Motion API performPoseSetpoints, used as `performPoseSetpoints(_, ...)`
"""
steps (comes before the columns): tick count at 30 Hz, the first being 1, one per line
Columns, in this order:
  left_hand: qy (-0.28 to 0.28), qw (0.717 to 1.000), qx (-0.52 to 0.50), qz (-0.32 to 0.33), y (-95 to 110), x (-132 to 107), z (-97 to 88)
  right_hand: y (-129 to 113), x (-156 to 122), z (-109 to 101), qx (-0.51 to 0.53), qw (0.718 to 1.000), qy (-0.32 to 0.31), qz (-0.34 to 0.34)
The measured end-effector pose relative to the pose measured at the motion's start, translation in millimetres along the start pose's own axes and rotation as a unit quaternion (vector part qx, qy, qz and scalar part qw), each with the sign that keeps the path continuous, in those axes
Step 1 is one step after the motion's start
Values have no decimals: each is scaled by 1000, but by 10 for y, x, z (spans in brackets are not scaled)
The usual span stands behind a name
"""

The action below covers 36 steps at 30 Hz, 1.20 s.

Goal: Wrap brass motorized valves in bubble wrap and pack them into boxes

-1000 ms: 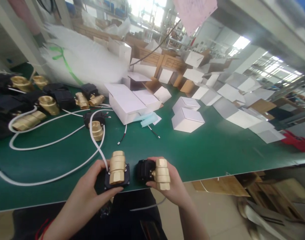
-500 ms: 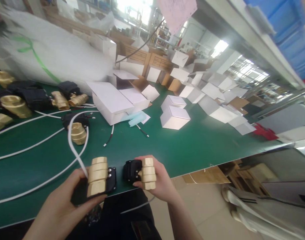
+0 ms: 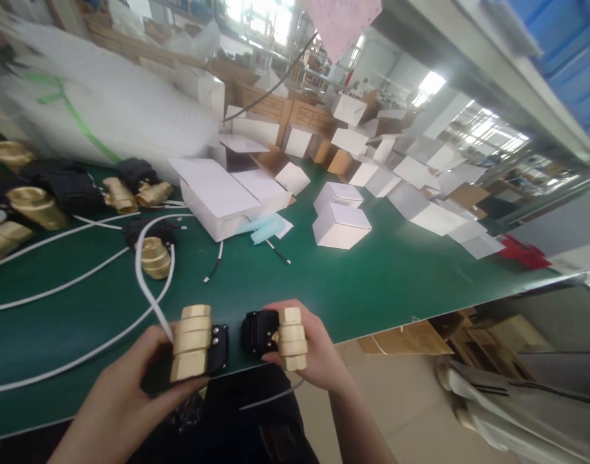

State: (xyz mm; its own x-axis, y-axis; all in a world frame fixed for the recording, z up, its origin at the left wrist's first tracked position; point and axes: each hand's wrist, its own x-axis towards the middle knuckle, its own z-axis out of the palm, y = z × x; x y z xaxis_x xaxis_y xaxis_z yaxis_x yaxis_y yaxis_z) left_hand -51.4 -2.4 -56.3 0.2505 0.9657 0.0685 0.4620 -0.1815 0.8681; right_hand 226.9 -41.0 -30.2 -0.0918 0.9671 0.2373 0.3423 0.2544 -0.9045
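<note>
My left hand (image 3: 125, 386) is closed around a brass valve with a black actuator (image 3: 194, 343) at the near edge of the green table (image 3: 382, 283); a white cable (image 3: 150, 283) runs from it back across the table. My right hand (image 3: 314, 351) grips a second brass valve with a black actuator (image 3: 278, 332) just to the right of the first. The two valves are held side by side, a small gap between them.
More brass valves with black actuators (image 3: 150, 248) and white cables lie at the left. White cardboard boxes (image 3: 341, 225) are scattered across the middle and back right. A large white plastic bag (image 3: 106, 109) sits at the back left. A pale blue foam piece (image 3: 268, 229) lies by an open box.
The view swung to the right, then settled. Both hands keep hold of their valves in nearly the same pose.
</note>
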Motion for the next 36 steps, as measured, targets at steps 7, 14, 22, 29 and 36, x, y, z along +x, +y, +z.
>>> performPoseSetpoints(7, -32, 999, -3, -13, 159, -8, -55, 33, -27, -3, 4, 1000, -13, 6)
performPoseSetpoints(14, -29, 999, 31, -8, 137, -36, -66, 32, -25, -20, 11, 1000, -19, 22)
performPoseSetpoints(22, -1, 997, 76, 10, -24, -52, -101, 23, -42, -5, 30, 999, -13, 30)
performPoseSetpoints(29, 89, 991, 95, -35, -152, -28, -528, 57, -50, 15, 24, 999, -9, 46)
performPoseSetpoints(36, 270, 946, 179, -14, 170, -57, -857, 227, -91, -19, -26, 999, -39, 25)
